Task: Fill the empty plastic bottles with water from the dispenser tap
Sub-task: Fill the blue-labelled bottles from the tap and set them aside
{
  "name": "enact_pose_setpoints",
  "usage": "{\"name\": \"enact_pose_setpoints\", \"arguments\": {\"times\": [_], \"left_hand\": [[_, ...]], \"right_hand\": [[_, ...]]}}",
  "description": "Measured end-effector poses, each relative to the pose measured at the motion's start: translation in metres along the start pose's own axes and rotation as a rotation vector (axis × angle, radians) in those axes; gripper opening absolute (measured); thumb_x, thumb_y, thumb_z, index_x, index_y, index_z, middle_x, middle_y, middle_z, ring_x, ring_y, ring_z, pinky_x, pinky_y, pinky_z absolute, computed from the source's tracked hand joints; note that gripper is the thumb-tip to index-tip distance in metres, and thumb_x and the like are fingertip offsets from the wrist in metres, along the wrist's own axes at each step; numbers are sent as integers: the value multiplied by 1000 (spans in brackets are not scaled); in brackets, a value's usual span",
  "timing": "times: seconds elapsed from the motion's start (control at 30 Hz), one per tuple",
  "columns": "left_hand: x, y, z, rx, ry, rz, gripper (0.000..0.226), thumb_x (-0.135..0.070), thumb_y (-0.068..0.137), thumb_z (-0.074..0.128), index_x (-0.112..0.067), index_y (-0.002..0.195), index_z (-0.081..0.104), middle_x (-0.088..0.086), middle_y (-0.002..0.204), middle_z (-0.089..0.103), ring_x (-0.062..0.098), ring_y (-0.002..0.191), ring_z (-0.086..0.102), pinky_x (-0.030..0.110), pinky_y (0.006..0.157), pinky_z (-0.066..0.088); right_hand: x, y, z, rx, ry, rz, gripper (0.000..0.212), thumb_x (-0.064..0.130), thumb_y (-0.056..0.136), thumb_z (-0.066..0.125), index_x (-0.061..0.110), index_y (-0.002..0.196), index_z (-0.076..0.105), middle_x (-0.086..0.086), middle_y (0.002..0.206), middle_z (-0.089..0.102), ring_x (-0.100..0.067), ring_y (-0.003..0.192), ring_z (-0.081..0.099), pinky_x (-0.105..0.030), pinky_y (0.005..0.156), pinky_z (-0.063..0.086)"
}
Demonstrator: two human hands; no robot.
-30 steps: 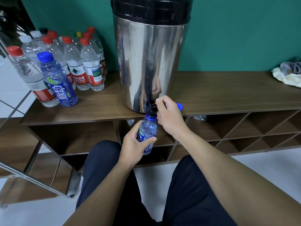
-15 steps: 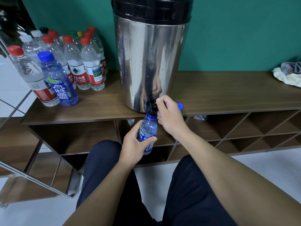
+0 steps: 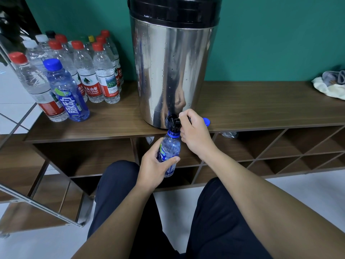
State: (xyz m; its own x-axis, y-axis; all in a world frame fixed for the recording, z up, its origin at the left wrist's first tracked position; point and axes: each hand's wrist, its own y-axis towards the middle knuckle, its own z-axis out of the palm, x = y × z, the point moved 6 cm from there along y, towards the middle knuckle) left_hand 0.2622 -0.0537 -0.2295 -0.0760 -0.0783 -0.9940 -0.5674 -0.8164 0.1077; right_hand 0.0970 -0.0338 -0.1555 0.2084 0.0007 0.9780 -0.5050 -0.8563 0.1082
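The small blue bottle [image 3: 169,152] stands nearly upright in the air, its open mouth directly under the black tap [image 3: 173,122] of the steel dispenser [image 3: 173,71]. The left hand [image 3: 153,169] grips the bottle around its lower body, with the thumb across the front and the fingers curled behind. Just above and to the right of this hand, the right hand [image 3: 194,135] is closed around the lever of the tap, and its curled fingers touch the neck of the bottle. How much water is inside the bottle I cannot tell.

Just behind the right hand, a blue cap [image 3: 206,121] lies on the wooden tabletop [image 3: 261,105], close to the front edge. The dispenser stands on this tabletop above both hands, and its black lid [image 3: 173,10] is at the top of the view.

Far to the left of the left hand, a group of capped bottles [image 3: 82,68] stands on the tabletop, most with red caps. At the front of this group there is a blue-capped bottle [image 3: 67,92] with a blue label. Far to the right of the right hand, a crumpled cloth [image 3: 330,86] lies near the green wall [image 3: 270,38]. Below the tabletop there are open shelves [image 3: 280,146], and the person's dark trousers [image 3: 214,221] are under the forearms.
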Motion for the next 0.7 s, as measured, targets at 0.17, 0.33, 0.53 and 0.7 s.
{"name": "enact_pose_setpoints", "arguments": {"times": [0.17, 0.33, 0.53, 0.7], "left_hand": [[-1, 0, 1, -2, -2, 5, 59, -1, 90, 91, -27, 138, 70, -2, 130, 80, 21, 126, 74, 48, 117, 56], [-4, -1, 2, 1, -20, 5, 58, 1, 90, 90, -31, 134, 70, -3, 127, 80, 21, 125, 75, 44, 116, 57], [-3, 0, 1, 2, -1, 6, 59, -4, 90, 92, -31, 138, 69, -5, 130, 80, 18, 127, 74, 43, 115, 57], [-3, 0, 1, 6, -6, 3, 60, -4, 91, 91, -29, 139, 68, -5, 131, 79, 18, 128, 74, 42, 114, 57]], "right_hand": [[-1, 1, 0, 7, 2, 6, 34, 41, 113, 52, 26, 83, 47, 13, 61, 41, -12, 57, 37, -34, 57, 32], [-2, 1, 0, 10, 2, 0, 35, 41, 114, 52, 19, 87, 45, 12, 61, 39, -13, 57, 36, -35, 56, 31], [-1, 0, 0, 10, -4, 2, 35, 41, 114, 51, 22, 85, 46, 13, 61, 41, -12, 57, 37, -35, 57, 32], [-2, 1, 0, 5, -5, 4, 34, 40, 114, 51, 21, 86, 47, 12, 61, 41, -12, 57, 38, -35, 57, 32]]}}
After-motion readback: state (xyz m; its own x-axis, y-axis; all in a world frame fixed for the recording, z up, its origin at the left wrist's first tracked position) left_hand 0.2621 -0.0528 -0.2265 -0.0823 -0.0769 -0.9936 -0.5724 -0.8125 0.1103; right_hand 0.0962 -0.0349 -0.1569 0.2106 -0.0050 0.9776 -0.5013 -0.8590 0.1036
